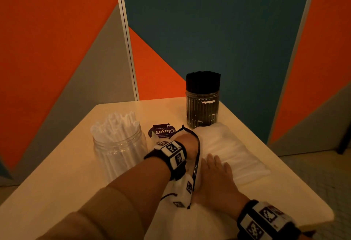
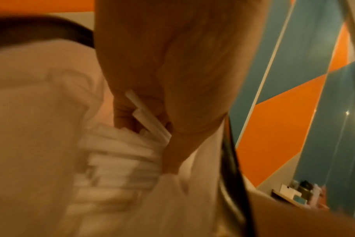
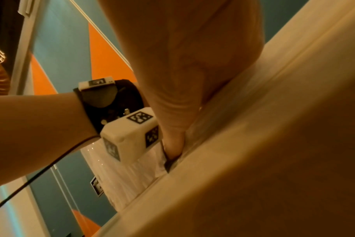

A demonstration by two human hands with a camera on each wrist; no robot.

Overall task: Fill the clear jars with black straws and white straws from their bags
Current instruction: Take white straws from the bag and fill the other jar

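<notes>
While bagged, white straws (image 2: 150, 121) hand-pinched

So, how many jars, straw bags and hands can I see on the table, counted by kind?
Jars: 2, the jar of white straws and the jar of black straws
Straw bags: 1, the bag of white straws
Hands: 2, the left hand and the right hand
Total: 5

I see white straws (image 1: 115, 125) in the clear jar (image 1: 119, 154) and black straws (image 1: 203, 80) in the other jar (image 1: 202, 110). The bag (image 1: 233, 150) is clear over white, black-edged, beside a purple label (image 1: 161, 131) with white lettering. My wrist bands (image 1: 174, 154) are black, with white blocks of black-and-white square codes. The table (image 1: 62, 179) is cream; the wall (image 1: 47, 21) shows orange, teal and grey triangles
</notes>
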